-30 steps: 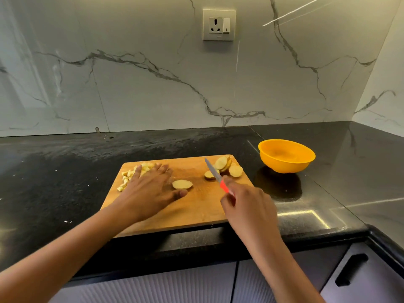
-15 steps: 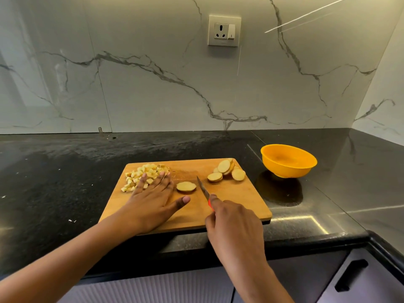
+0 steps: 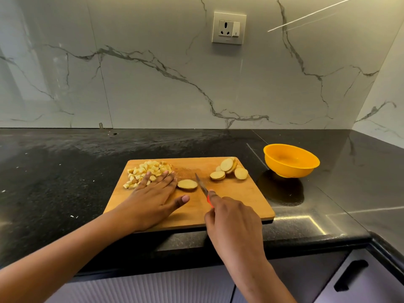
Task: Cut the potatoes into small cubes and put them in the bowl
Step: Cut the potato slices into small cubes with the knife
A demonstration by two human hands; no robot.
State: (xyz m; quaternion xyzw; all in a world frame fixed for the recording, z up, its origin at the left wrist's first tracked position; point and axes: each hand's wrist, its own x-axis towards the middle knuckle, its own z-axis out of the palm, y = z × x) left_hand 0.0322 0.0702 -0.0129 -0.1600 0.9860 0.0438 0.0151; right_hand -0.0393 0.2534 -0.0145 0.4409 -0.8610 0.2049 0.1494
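Note:
A wooden cutting board [image 3: 240, 200] lies on the black counter. A pile of small potato cubes [image 3: 146, 172] sits at its far left corner. My left hand [image 3: 153, 200] lies flat on the board, fingers straight, fingertips at the cubes. One potato slice [image 3: 187, 184] lies just right of that hand. My right hand [image 3: 234, 221] grips a red-handled knife [image 3: 202, 187], its blade just right of the slice. Several more slices [image 3: 229, 171] are stacked at the board's far right. The orange bowl [image 3: 291, 160] stands empty to the right of the board.
The black counter [image 3: 65, 182] runs to a marble wall with a power socket [image 3: 228, 28]. The counter turns a corner at the right. Cabinet fronts with a dark handle [image 3: 350, 275] are below the counter edge.
My right hand has drawn the knife left from the stacked slices to beside the single slice. My left hand has stayed flat by the cubes, which now show more.

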